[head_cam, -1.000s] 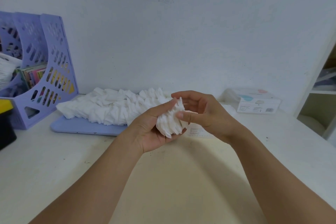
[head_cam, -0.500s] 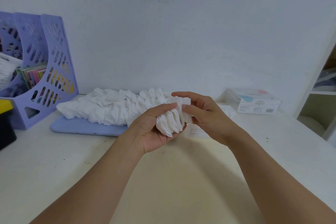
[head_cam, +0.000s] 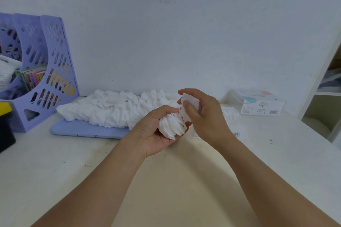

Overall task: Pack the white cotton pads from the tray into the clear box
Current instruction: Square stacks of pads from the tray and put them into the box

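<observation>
Above the bench, my left hand grips a fanned stack of pads; my right hand pinches one pad between curled fingers.

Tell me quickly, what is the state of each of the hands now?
Left hand: closed around a fanned bunch of cotton pads.
Right hand: closed, pinching a few cotton pads above that bunch.

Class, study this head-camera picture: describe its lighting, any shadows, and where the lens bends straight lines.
Head view: soft, even light, no glare; a faint shadow on the table under the forearms. Wide-angle lens bows the purple file rack and the shelf edge near the sides. The pads in the left hand stay fairly sharp.
</observation>
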Tool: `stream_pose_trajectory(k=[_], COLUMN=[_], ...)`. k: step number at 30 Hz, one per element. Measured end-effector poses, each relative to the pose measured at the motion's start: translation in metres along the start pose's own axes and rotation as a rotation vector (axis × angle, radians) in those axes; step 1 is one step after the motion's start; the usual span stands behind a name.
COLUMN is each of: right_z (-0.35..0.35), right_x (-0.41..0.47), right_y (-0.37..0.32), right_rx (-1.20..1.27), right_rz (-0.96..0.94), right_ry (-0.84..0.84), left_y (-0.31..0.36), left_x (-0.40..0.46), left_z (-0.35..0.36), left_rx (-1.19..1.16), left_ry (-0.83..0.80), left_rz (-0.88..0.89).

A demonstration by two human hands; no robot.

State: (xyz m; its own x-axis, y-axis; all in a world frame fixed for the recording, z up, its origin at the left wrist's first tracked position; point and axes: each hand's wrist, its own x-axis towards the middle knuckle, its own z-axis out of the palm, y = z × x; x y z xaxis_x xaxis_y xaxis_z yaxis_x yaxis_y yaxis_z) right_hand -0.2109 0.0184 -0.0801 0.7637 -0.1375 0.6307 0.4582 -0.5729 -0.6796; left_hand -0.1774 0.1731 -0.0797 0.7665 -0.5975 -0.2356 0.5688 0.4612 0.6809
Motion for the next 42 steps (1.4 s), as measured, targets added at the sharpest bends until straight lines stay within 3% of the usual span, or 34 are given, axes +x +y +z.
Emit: stream_pose_trajectory(k=[4,9,17,21,42], right_z=[0.008,0.011,0.003,-0.015,-0.011], right_x=[-0.007,-0.009,-0.003,0.003,0.005], right_y=[-0.004,-0.005,-0.008,-0.012,0.002], right_rx=[-0.232,-0.282,0.210,0.345,0.216], right_rz=[-0.107,-0.044,0.203,0.211,0.052], right_ry=[-0.109,-0.221,-0.361,-0.445,-0.332], left_y=[-0.002,-0.001,0.001,0.002,0.001], left_x=[0.001,0.002,0.002,0.001,0.002], left_z=[0.001,0.002,-0.001,0.001,0.001], left_rx=[0.002,0.006,0.029,-0.053,-0.111], left_ry=[-0.009,-0.007,0.018,0.013,-0.036], left_rz=[0.009,0.023,0.067,0.079,0.089])
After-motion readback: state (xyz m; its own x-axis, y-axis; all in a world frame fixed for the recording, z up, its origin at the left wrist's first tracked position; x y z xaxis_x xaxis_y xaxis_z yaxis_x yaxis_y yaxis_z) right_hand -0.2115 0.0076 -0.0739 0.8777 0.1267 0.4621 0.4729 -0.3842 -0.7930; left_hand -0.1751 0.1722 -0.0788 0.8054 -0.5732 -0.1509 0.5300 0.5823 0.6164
